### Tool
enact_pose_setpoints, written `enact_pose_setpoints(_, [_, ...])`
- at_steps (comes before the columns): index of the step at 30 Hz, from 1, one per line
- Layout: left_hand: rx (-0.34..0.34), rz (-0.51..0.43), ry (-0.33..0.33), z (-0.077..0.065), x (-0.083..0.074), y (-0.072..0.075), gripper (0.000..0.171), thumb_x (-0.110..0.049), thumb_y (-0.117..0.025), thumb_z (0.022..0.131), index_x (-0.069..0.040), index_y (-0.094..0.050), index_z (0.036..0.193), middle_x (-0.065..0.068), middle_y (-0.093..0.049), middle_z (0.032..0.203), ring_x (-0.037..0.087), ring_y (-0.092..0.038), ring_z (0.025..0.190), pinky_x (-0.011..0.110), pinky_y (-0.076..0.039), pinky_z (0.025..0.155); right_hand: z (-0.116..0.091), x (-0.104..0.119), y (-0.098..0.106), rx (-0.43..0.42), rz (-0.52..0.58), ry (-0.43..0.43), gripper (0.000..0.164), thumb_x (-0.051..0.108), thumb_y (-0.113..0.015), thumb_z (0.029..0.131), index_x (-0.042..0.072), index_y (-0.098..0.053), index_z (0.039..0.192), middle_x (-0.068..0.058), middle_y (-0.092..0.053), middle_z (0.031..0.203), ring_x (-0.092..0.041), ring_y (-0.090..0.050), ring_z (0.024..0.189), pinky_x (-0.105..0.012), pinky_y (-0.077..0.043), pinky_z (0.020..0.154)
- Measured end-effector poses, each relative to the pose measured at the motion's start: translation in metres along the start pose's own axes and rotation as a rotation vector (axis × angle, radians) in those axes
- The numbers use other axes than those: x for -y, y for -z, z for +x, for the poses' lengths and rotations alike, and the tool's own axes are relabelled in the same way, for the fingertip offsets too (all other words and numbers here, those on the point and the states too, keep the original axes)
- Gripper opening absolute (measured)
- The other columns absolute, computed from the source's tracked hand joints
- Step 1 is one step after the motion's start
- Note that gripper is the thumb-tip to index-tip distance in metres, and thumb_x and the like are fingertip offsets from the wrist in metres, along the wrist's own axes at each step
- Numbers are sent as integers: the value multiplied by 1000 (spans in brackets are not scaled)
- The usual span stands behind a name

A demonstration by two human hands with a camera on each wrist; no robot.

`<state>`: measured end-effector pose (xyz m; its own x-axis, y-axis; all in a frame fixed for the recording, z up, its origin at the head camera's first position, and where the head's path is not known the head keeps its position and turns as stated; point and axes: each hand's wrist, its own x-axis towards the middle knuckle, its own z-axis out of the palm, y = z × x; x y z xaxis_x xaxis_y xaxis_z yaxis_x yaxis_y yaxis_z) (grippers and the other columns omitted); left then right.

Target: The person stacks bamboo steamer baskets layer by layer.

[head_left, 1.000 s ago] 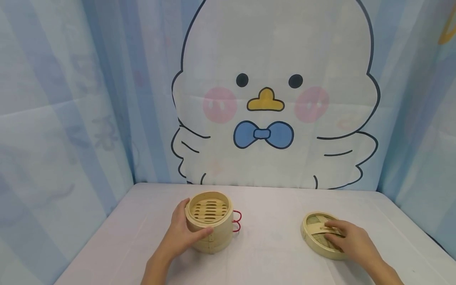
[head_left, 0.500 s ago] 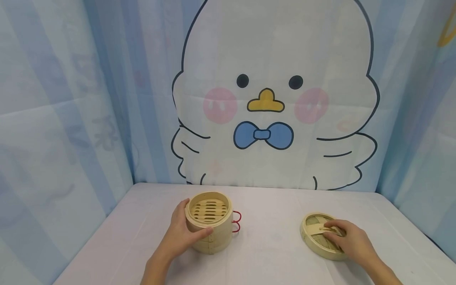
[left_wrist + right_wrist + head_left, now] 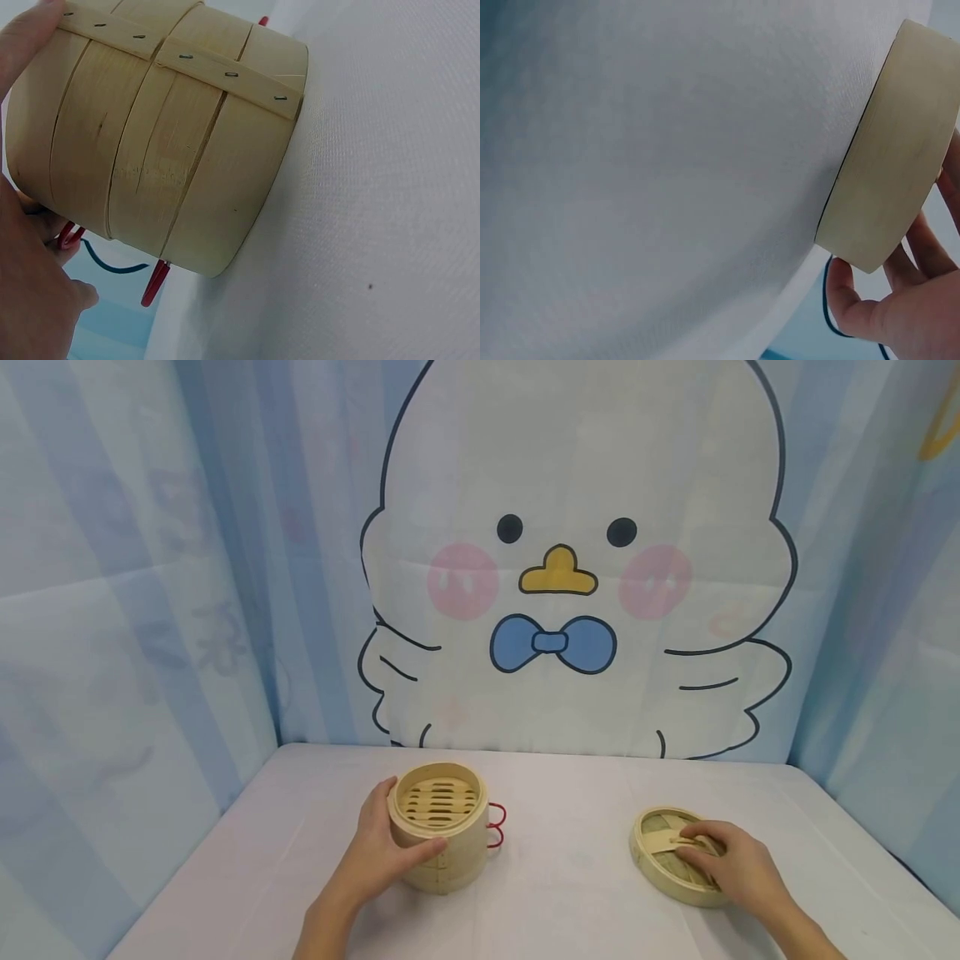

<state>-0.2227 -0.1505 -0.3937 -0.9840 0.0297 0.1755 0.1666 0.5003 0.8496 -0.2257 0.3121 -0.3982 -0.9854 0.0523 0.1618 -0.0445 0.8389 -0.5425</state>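
Note:
A small round bamboo steamer (image 3: pixel 459 860) of stacked tiers stands upright on the left part of the table, its slatted top tier uncovered. My left hand (image 3: pixel 372 857) grips it from the left, thumb across the front and fingers around the far side. Red loops (image 3: pixel 497 815) stick out from its right side. In the left wrist view, staples line the seam of the steamer wall (image 3: pixel 180 142). To the right, the woven bamboo steamer lid (image 3: pixel 666 878) lies top up, and my right hand (image 3: pixel 738 870) pinches the strap handle across it. The right wrist view shows the lid's plain rim (image 3: pixel 892 154).
A white cloth covers the table (image 3: pixel 555 893), with a wide stretch of it between steamer and lid. Behind stands a backdrop curtain (image 3: pixel 570 710) with a cartoon chick, and blue-striped curtains (image 3: pixel 135 652) close in both sides.

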Motion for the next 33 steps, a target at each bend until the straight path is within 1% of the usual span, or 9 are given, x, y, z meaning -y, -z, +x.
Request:
enact_pose_setpoints(8, [3, 3, 3, 0, 0, 1, 120, -52, -88, 73, -3, -17, 156, 24, -19, 159, 42, -20, 147, 64, -23, 113, 1, 0, -1, -12, -10, 12, 34, 32, -79, 89, 4, -73, 108, -31, -60, 126, -56, -47, 123, -66, -38, 100])
enact_pose_setpoints(13, [4, -8, -12, 0, 1, 1, 119, -51, -88, 73, -3, -18, 156, 25, -21, 158, 42, -21, 146, 64, -23, 113, 2, 0, -1, -9, -14, 5, 34, 32, -79, 89, 4, -73, 108, -31, -59, 127, -56, -46, 123, -67, -38, 100])
enact_pose_setpoints(22, [-1, -2, -17, 1, 3, 0, 120, -52, -88, 73, -2, -18, 156, 26, -20, 158, 44, -20, 146, 65, -23, 113, 2, -2, 0, 4, -11, -26, 41, 39, -79, 88, 3, -72, 109, -33, -57, 129, -58, -44, 124, -69, -35, 100])
enact_pose_setpoints(26, [-2, -1, -21, 1, 2, 0, 118, -51, -88, 73, -3, -18, 155, 26, -21, 158, 44, -21, 146, 65, -24, 113, 2, -1, 1, -3, -4, -35, 42, 39, -78, 89, 3, -71, 111, -34, -56, 130, -58, -43, 125, -69, -35, 101])
enact_pose_setpoints(33, [6, -4, -4, -1, 0, 2, 118, -51, -88, 74, -4, -18, 156, 25, -19, 159, 43, -20, 147, 65, -24, 113, 1, 3, 3, -18, 8, -32, 42, 38, -77, 90, 2, -71, 112, -33, -57, 130, -58, -43, 126, -69, -35, 102])
